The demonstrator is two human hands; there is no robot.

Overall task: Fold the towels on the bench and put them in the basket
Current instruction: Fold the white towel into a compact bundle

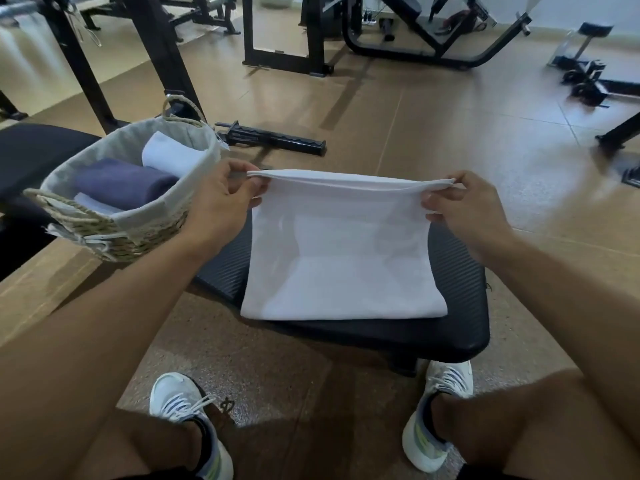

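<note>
I pinch the towel (341,251) by its two top corners, my left hand (221,202) on one and my right hand (457,209) on the other, thumb and fingers closed on a doubled edge. I hold it stretched between them so the top edge runs straight and the cloth hangs flat; that way the layers line up for the next fold. Its lower part lies on the bench (460,299), which takes the weight and keeps the bottom edge square.

The basket (114,223) stands on a second black pad just to my left, close beside my left wrist, so a finished towel needs only a short carry. It already holds a dark roll (124,183) and white ones (169,154) beside it; there looks to be a little room left on the near side.

The towel's bottom edge sits close to the bench's near rim, and its sides stay within the pad. Beyond the top edge there is open floor (433,133), so I judge I can swing the held edge toward me or away without catching anything. My shoes (187,414) stand below, apart from the cloth.
</note>
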